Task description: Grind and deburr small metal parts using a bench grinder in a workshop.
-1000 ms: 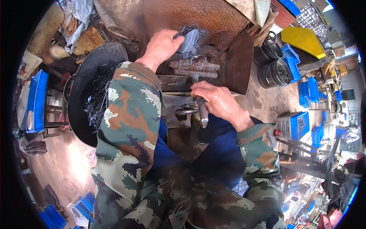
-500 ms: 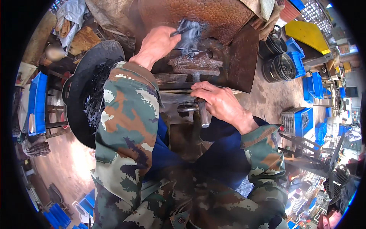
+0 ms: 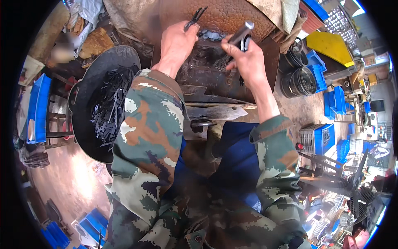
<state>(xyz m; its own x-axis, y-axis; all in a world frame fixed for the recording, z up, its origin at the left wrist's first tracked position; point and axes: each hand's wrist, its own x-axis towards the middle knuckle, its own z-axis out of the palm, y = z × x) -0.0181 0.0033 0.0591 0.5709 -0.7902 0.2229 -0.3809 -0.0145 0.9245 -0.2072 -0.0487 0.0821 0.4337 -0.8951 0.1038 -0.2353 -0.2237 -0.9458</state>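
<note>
Up at the far edge of the tabletop (image 3: 215,79), the left hand (image 3: 176,41) grips a dark pliers-like piece (image 3: 194,18), its long axis pointing far-right; just right, the right hand (image 3: 244,58) is closed around a hammer handle (image 3: 241,34).

Sunlit dirt floor (image 3: 70,182); blue crates (image 3: 327,139)

Left hand (image 3: 176,43) reaches forward, fingers (image 3: 188,29) pinched; right hand (image 3: 246,60) raised, fingers curled tight.
</note>
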